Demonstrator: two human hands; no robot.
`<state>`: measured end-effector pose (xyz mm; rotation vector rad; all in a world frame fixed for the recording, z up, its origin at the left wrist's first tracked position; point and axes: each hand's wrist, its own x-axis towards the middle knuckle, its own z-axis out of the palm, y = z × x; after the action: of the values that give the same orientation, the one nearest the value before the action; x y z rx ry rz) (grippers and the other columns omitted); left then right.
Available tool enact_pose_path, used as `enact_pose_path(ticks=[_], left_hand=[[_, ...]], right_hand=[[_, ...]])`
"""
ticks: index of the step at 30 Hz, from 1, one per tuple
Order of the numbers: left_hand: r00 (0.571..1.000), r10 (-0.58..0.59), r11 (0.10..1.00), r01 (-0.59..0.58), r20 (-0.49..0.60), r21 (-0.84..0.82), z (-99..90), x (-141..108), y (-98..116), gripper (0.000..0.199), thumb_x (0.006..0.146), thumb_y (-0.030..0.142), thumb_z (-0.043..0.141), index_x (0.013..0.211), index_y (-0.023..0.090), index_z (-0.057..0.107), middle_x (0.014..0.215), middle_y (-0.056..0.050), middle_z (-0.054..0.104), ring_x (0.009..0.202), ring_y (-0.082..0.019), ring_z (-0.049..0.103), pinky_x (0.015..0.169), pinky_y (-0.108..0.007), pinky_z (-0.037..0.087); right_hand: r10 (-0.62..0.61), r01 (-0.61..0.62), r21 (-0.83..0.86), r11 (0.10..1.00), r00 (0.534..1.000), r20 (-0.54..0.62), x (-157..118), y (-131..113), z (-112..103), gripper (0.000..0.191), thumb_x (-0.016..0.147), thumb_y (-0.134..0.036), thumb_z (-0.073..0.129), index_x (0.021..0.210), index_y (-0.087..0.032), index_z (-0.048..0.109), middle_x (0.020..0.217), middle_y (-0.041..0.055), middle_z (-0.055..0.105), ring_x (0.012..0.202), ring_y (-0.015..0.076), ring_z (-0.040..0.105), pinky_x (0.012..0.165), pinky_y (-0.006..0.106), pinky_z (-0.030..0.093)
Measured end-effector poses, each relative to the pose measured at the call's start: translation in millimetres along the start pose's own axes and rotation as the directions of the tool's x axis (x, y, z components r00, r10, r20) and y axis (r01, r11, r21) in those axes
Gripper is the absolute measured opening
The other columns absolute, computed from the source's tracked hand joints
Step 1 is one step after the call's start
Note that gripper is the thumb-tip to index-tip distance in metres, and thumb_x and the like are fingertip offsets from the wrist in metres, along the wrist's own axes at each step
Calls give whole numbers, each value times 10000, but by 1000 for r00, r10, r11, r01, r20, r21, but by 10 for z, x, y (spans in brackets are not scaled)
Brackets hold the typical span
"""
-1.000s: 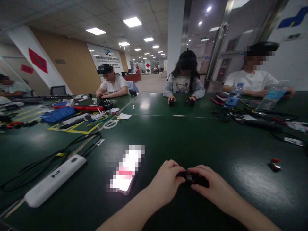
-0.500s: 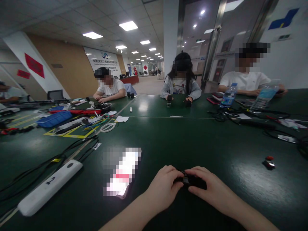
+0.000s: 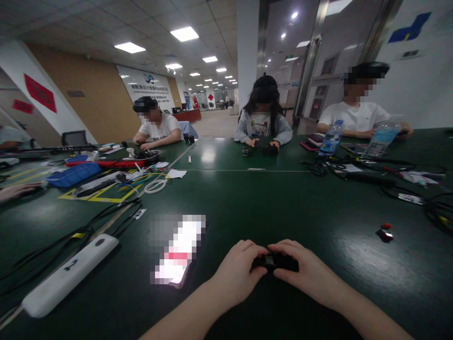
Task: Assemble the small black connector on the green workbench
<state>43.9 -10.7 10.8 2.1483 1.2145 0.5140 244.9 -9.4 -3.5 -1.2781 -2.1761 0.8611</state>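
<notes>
Low in the view, my left hand [image 3: 238,267] and my right hand [image 3: 307,275] pinch a small black object [image 3: 271,260] from its two sides. It is dark and low, with a small grey patch in its middle; its exact kind cannot be made out. Both index fingers lie along its far edge and the thumbs press its near edge, so the fingers cover its ends. Left of my hands lies a phone [image 3: 182,252] with a bright screen. To the right, apart from my hands, sits a small black and red item [image 3: 385,233].
A white power strip [image 3: 71,276] with black cables lies at the left. Behind it are a blue tray [image 3: 73,175] and a coiled white cable [image 3: 155,186]. Bottles [image 3: 331,138] and cables stand far right. Several people sit around the green table [image 3: 226,198]; one person's hand [image 3: 19,192] reaches in left.
The view has shifted slightly. My fingertips have come closer together over the black object, still held by both hands. Another person's hand has appeared at the left edge.
</notes>
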Motion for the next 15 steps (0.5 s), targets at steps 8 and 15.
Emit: enact_pose_path(ticks=[8,15], left_hand=[[1000,-6,999,6,7,-35,-3,-3,-21,267,789,203,556,1054,228,571,1031,-18,549,969,-172,487,855,-308,409],[1000,-2,998,2,0,-60,-7,-4,-24,247,792,207,566,1038,232,577,1028,-1,544,975,-153,486,859,-286,406]], right_hand=[[-5,5,0,1000,1000,30,20,2,-36,399,786,-75,667,1154,-195,570,1086,-2,466,1006,211,426,879,282,396],[3,-3,5,1000,1000,23,19,14,-24,419,782,-15,699,1142,-189,572,1079,-8,467,997,196,431,873,268,398]])
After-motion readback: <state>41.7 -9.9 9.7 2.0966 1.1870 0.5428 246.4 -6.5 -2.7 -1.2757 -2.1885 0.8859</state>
